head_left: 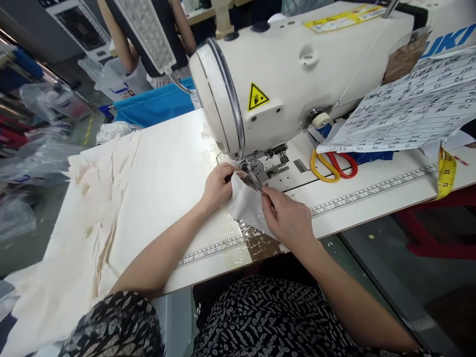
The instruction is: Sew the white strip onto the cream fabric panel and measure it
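Left hand curled shut, pinching the top edge of a small white cloth piece just at 6 o'clock of the sewing machine needle. Right hand closed on the cloth's right edge, fingertips gripping thin metal tweezers. Scissors lie at 3 o'clock, apart. Loose cream fabric heaped at 9 o'clock on the table.

left hand pinching, right hand curled, forearms converging
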Motion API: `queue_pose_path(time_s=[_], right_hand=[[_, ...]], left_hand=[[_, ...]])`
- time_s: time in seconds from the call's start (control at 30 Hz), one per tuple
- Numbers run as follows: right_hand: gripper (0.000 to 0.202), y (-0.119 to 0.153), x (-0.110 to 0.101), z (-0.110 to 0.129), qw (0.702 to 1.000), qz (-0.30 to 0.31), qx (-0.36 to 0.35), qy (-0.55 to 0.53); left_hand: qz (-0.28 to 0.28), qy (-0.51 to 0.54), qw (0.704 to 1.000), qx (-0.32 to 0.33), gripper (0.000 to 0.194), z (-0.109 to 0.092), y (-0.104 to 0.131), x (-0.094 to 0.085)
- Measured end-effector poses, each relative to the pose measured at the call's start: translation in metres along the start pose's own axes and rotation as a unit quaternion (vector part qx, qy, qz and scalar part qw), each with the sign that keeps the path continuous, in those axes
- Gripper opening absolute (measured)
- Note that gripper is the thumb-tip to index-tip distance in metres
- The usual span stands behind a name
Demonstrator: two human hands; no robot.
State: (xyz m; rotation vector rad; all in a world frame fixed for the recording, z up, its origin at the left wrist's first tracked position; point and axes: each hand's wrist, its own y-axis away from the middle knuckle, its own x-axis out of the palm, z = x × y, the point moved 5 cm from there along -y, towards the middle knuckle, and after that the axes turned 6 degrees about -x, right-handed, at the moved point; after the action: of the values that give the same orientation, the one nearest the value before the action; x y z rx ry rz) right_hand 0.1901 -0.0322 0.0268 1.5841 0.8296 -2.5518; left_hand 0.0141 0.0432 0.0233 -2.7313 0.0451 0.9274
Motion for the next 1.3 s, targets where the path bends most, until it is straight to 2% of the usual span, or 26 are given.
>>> queue_pose_path(time_s=[0.93, 1.3], right_hand=[[0.035, -0.003, 0.004, 0.003, 0.998, -0.027, -0.022, 0.055], [0.032, -0.003, 0.004, 0.009, 0.995, -0.016, -0.046, 0.087]], left_hand=[[0.000, -0.028, 1.000, 0.004, 0.015, -0.002, 0.000, 0.001], [-0.016, -0.139, 0.988, 0.058, 0.007, -0.004, -0.002, 0.005]])
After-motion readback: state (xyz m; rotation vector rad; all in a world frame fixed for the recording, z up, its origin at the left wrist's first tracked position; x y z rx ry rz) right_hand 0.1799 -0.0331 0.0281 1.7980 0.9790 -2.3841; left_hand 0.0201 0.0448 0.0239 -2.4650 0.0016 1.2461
